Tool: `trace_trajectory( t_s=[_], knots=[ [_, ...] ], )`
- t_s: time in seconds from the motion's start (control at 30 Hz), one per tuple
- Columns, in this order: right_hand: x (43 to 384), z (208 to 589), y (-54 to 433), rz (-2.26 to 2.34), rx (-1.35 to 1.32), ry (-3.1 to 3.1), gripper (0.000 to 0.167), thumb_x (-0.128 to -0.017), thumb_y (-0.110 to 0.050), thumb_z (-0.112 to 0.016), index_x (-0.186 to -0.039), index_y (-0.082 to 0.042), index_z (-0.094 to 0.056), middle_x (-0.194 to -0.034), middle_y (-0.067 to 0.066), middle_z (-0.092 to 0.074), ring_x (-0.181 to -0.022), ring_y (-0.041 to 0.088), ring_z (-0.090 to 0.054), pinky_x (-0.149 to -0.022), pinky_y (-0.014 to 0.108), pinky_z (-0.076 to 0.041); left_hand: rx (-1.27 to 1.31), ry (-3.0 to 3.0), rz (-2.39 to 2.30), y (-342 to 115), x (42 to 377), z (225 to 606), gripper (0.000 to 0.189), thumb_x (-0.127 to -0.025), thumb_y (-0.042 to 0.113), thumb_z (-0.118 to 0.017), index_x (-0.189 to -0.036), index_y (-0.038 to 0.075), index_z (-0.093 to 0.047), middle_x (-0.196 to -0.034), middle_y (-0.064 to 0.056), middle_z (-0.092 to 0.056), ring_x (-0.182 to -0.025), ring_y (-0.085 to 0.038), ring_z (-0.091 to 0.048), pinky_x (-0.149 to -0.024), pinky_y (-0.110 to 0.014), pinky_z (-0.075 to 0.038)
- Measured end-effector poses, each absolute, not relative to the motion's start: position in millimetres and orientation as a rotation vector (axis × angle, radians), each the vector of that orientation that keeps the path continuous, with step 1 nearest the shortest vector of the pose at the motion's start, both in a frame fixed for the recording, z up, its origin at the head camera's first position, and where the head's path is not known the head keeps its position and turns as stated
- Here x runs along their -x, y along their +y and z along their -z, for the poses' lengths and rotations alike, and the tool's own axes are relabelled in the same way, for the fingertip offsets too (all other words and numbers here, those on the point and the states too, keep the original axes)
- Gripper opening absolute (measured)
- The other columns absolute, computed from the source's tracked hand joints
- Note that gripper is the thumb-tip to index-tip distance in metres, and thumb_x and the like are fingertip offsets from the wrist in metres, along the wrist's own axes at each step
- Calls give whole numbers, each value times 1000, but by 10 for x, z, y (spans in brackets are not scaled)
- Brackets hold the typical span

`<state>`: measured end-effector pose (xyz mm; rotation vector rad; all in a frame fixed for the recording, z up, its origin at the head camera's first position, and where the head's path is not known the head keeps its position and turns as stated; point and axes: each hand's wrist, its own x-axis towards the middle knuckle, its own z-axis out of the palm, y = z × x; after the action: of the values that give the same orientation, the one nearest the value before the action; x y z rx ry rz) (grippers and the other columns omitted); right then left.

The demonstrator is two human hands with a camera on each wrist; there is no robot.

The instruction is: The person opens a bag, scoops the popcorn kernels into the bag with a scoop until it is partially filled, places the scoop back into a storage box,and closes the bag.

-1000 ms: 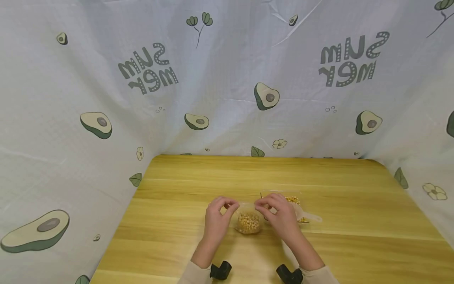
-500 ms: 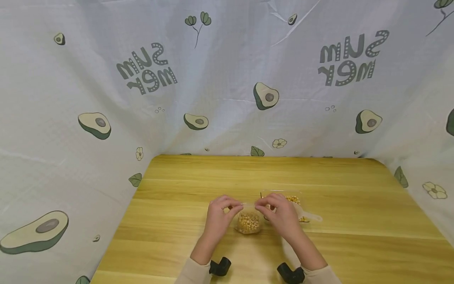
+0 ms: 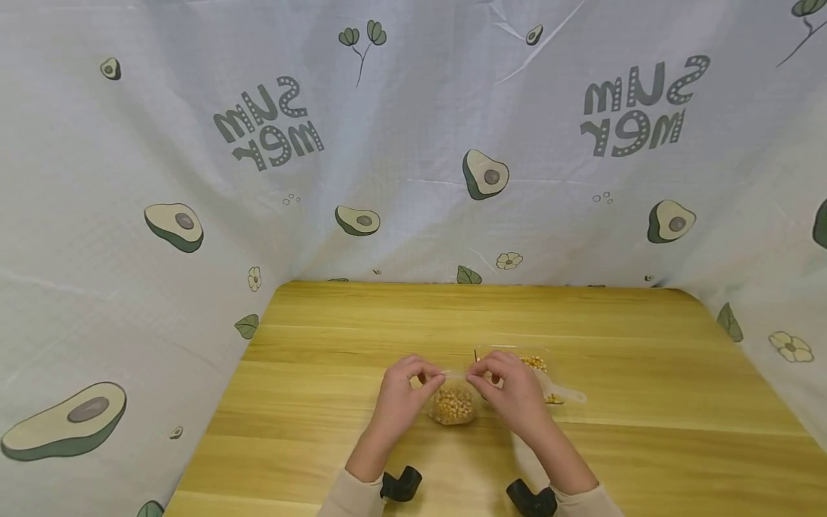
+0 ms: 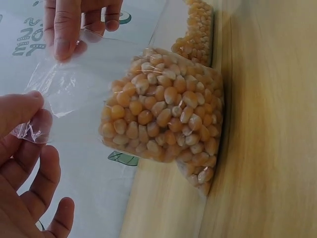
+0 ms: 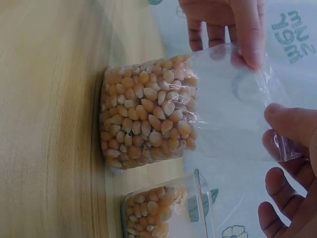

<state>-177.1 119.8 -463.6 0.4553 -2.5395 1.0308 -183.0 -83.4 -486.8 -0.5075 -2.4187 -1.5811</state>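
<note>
A clear plastic bag (image 3: 452, 403) partly filled with yellow corn kernels stands on the table between the hands. My left hand (image 3: 402, 395) pinches one upper corner of the bag between thumb and forefinger. At the opposite top corner, my right hand (image 3: 513, 391) pinches the film the same way. The left wrist view shows the bag (image 4: 163, 109) resting on its base, its upper film stretched between both hands. In the right wrist view the kernels fill the lower part of the bag (image 5: 148, 109), and the fingers other than the pinching ones are loosely bent.
Behind the right hand, a clear box (image 5: 198, 198) holds more corn kernels. A pale scoop (image 3: 568, 394) lies in it, its handle sticking out to the right. The wooden table (image 3: 310, 402) ends at a printed curtain (image 3: 413, 143).
My left hand has shifted slightly right along the bag's top edge, closer to the right hand. The right hand and the bag have barely moved.
</note>
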Motion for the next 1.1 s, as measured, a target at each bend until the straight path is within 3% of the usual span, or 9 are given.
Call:
trace_trajectory(
  t_s=[0.27,0.43,0.87,1.1],
  knots=[
    [1791,4629,1163,-930,-547,-2503,17,-76,-15,-84,-89,-21,-75,-84,-11,-67,-76,11,-53,-67,28,-45,450,-2414,1698,-870,1808,4869,9,-89,21,-74,-96,16,-77,-93,1,-70,-80,-6,-53,-68,-25,-49],
    [1813,4592,1096,-772,-617,-2506,27,-73,-23,-86,-98,-17,-78,-88,-3,-69,-85,18,-58,-73,35,-45,394,-2402,1745,-923,1807,4903,14,-87,25,-75,-100,20,-77,-98,1,-70,-83,-9,-53,-71,-25,-49],
    [1879,4600,958,-702,-671,-2397,16,-67,-19,-90,-73,-23,-76,-77,-10,-68,-71,9,-48,-69,30,-39,353,-2407,1777,-970,1807,4880,6,-86,20,-77,-90,18,-80,-90,0,-72,-80,-6,-55,-72,-26,-50],
    [1890,4674,965,-725,-697,-2362,14,-68,-19,-89,-75,-24,-78,-75,-12,-67,-70,6,-45,-70,31,-38,353,-2404,1746,-965,1806,4889,7,-85,22,-77,-88,17,-80,-87,1,-72,-77,-5,-55,-72,-21,-49]
  ],
)
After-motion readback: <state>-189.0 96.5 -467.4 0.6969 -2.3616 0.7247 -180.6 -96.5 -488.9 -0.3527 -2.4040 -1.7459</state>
